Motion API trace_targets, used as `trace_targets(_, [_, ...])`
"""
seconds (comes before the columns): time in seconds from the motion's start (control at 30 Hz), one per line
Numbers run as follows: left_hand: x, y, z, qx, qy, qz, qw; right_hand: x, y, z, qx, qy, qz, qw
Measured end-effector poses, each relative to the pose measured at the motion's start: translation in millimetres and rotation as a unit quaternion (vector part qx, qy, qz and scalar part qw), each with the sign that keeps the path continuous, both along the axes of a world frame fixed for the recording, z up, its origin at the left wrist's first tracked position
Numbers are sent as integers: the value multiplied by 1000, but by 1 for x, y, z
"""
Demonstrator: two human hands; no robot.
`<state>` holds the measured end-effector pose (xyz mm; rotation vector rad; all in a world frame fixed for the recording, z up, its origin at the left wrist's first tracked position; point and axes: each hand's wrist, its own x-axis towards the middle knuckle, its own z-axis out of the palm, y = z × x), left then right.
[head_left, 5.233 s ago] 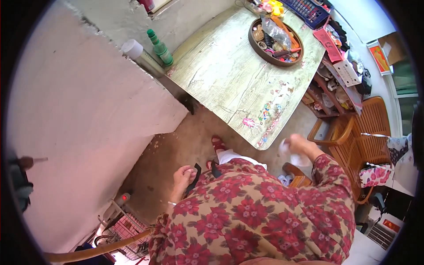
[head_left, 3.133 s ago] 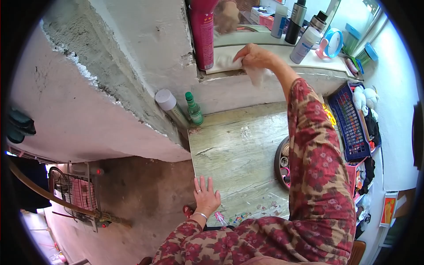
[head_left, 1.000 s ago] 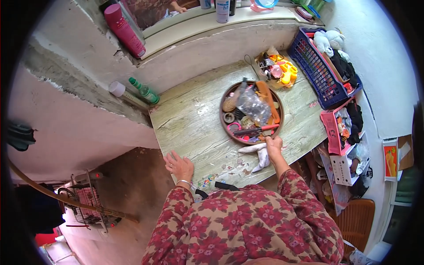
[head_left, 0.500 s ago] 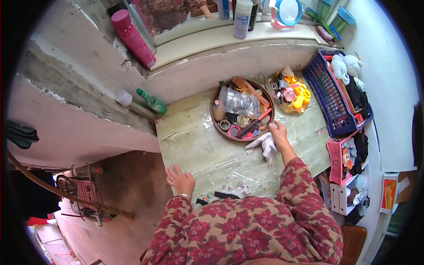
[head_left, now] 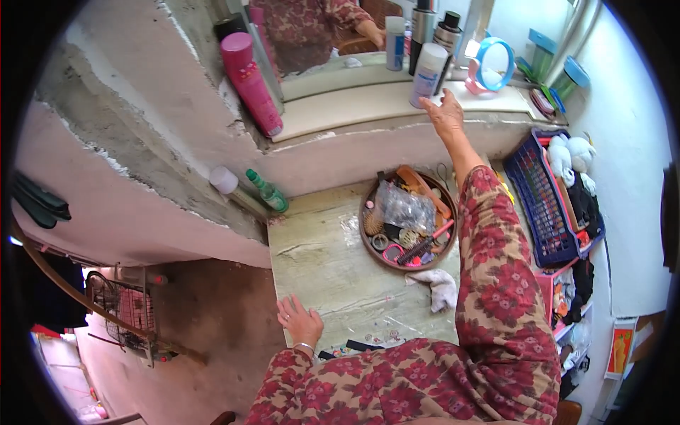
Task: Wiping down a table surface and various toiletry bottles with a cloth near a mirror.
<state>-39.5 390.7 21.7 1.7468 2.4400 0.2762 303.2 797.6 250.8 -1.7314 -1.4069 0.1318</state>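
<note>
Fingers spread, the right hand (head_left: 445, 113) stretches up to the pale shelf (head_left: 354, 106) under the mirror (head_left: 312, 35), its grip released and its fingertips touching, or all but touching, a white spray can (head_left: 428, 74) that stands upright there; whether there is contact cannot be told. Just behind the can stand a white bottle (head_left: 394, 42) and two dark-capped bottles (head_left: 433, 28), and to its right a small round mirror with a blue rim (head_left: 494, 65). A tall pink bottle (head_left: 249, 81) leans at the shelf's left end. Below, the left hand (head_left: 301, 324) rests flat, fingers splayed and holding nothing, on the near left corner of the marbled worktop (head_left: 333, 262). A round brown tray (head_left: 409, 219) of combs, brushes and a clear bag sits at the worktop's far right, and a crumpled white cloth (head_left: 438, 287) lies loose just in front of it, well apart from both hands. A green bottle (head_left: 268, 191) stands at the worktop's far left corner, and a blue basket (head_left: 542, 205) lies to the right.
</note>
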Motion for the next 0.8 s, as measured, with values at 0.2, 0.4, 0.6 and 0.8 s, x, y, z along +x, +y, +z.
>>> trace_targets(0.2, [-1,-6,0,-7,-7,-13,1000,-20,20,4,-27,11,-11,1000])
trace_targets(0.4, [-3,-4,-4,6,6,-11,1000,-49,24,5,-37,-25,10,999])
trace_targets(0.6, [-3,8,-1,5,-2,-7,1000,-129,38,5,12,-54,154,987])
trace_targets(0.8, [-5,-1,-7,-51,-1,14,999,-204,36,8,1,-33,250,968])
